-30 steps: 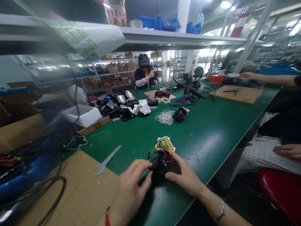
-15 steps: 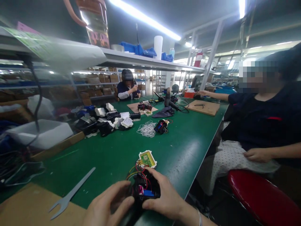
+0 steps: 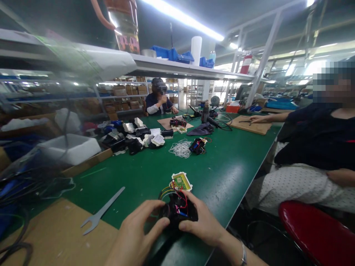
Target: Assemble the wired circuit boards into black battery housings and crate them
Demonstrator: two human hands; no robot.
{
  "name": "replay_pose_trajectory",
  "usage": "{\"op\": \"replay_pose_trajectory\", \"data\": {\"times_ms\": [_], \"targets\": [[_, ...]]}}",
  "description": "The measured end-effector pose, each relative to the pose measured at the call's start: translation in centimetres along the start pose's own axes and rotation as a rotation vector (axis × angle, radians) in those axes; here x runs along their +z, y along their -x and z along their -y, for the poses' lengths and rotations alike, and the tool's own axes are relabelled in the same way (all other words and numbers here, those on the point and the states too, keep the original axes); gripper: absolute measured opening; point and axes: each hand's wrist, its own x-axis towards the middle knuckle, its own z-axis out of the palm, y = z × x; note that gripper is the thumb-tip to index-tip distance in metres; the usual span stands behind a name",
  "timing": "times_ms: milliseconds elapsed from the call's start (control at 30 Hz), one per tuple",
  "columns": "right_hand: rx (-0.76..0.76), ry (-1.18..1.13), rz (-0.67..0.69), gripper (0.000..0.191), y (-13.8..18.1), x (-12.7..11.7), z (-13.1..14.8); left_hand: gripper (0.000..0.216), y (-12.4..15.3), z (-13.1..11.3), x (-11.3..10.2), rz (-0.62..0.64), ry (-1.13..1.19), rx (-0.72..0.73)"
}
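Observation:
Between both my hands is a black plastic housing (image 3: 175, 214) with a blue part and wires inside. My left hand (image 3: 142, 225) grips its left side, thumb in front and fingers behind. Around the right side, my right hand (image 3: 203, 221) is closed, thumb on the near edge. Red, yellow and black wires (image 3: 167, 190) run from the housing to a white-framed cover with a green circuit board (image 3: 181, 181), which lies on the green table just beyond. The underside of the housing is hidden.
A grey open-ended wrench (image 3: 103, 211) lies by a brown board (image 3: 61, 236) at left. Farther off are white cord (image 3: 181, 148), another wired black housing (image 3: 198, 146) and a pile of black and white housings (image 3: 138, 136). A co-worker's hand (image 3: 257, 119) reaches over a wooden board (image 3: 251, 127).
The camera view has turned a little left, so things sit farther right. The housing has tilted in my hands, and less of its blue part shows. The right co-worker's hand has moved onto the board.

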Motion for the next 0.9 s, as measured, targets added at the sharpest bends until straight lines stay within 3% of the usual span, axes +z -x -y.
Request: {"op": "replay_pose_trajectory", "data": {"times_ms": [167, 333, 400, 500, 667, 733, 800, 900], "targets": [[-0.011, -0.008, 0.028, 0.08, -0.1, 0.1, -0.5, 0.024, 0.4, -1.1, -0.5, 0.055, 0.029, 0.122], [0.015, 0.085, 0.004, 0.085, -0.1, 0.1, -0.8, 0.026, 0.3, -1.3, -0.4, 0.03, -0.006, -0.079], [0.013, 0.105, 0.004, 0.085, -0.1, 0.1, -0.9, 0.021, 0.2, -1.2, -0.6, 0.078, 0.031, -0.036], [0.019, 0.133, -0.007, 0.085, -0.1, 0.1, -1.0, 0.03, 0.2, -1.3, -0.8, 0.098, 0.065, 0.05], [0.034, 0.19, 0.001, 0.086, -0.1, 0.1, -0.9, 0.023, 0.3, -1.6, -1.0, 0.051, -0.022, -0.146], [0.037, 0.192, 0.005, 0.084, -0.1, 0.1, -0.9, 0.016, 0.3, -1.7, -1.1, 0.123, 0.042, -0.057], [0.04, 0.187, 0.005, 0.083, -0.1, 0.1, -0.8, 0.023, 0.2, -1.8, -1.2, 0.142, 0.082, 0.0], [0.048, 0.203, 0.008, 0.084, -0.1, 0.1, -0.8, 0.028, 0.1, -1.7, -1.3, 0.079, 0.008, -0.176]]}}
